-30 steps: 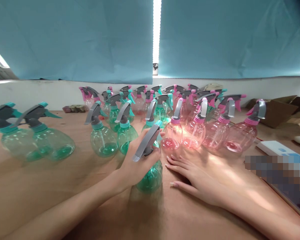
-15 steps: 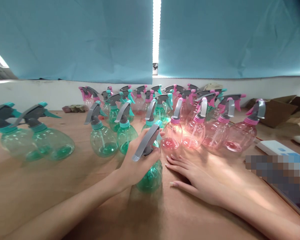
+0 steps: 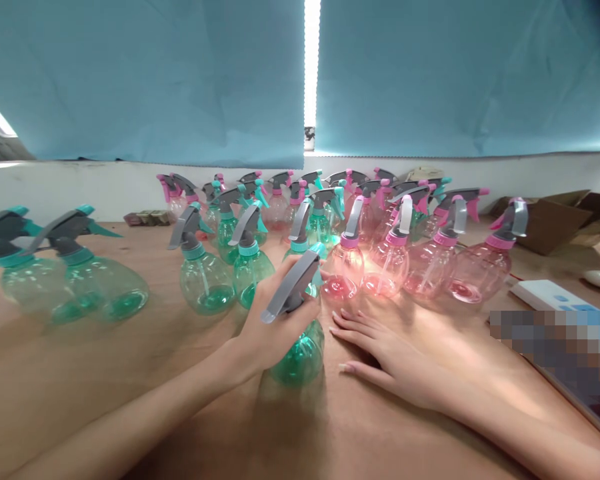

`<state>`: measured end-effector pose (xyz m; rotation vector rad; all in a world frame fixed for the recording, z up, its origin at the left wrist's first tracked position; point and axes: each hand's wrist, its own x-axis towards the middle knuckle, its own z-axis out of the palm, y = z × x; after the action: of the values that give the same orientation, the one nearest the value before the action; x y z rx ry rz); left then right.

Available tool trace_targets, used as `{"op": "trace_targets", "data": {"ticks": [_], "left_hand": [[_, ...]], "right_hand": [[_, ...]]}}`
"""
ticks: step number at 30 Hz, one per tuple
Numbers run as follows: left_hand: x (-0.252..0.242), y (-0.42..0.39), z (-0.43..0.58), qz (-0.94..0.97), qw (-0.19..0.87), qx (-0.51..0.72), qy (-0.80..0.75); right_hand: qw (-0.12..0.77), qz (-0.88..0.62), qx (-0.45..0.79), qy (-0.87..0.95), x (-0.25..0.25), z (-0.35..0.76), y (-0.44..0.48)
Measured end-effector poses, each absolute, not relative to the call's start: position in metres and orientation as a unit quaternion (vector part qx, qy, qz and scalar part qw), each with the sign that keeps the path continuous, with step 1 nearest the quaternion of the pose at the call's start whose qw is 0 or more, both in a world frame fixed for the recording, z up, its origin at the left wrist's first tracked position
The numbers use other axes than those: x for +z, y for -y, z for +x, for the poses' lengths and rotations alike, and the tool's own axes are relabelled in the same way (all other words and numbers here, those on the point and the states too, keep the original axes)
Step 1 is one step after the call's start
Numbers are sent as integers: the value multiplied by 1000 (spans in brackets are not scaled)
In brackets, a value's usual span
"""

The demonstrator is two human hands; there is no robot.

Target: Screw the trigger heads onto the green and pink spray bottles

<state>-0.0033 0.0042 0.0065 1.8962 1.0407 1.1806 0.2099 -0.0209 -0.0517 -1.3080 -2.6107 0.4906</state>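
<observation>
1. Two hands of mine were at the table (image 3: 55, 373); my left hand (image 3: 263, 333) was closed round the neck of a green bottle (image 3: 299, 360), thumb on the near side, fingers partly hidden behind it; the grey head (image 3: 293, 287) stuck up above my grip.
2. That bottle was in front of me, near the middle, closer than all the others; it looked upright, its base apparently on the table.
3. My right hand (image 3: 390, 357) lay palm down on the table, fingers stretched and slightly spread, holding nothing; it was just beside the held bottle.
4. Four pink bottles (image 3: 480, 270) stood in a row beyond my right hand; three green ones (image 3: 207, 287) stood behind my left, and two more (image 3: 105, 287) farther left; pink and green ones mingled behind.
5. A carton (image 3: 545, 223) sat at far right, blue blinds (image 3: 155, 80) hanging above.
</observation>
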Motion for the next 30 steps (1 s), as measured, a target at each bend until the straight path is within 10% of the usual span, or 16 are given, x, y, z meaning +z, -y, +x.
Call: {"op": "trace_targets", "data": {"ticks": [30], "left_hand": [[2,-3,-3,709,340,456,-417]], "right_hand": [[110,-430,176,879,-59,212,18]]}}
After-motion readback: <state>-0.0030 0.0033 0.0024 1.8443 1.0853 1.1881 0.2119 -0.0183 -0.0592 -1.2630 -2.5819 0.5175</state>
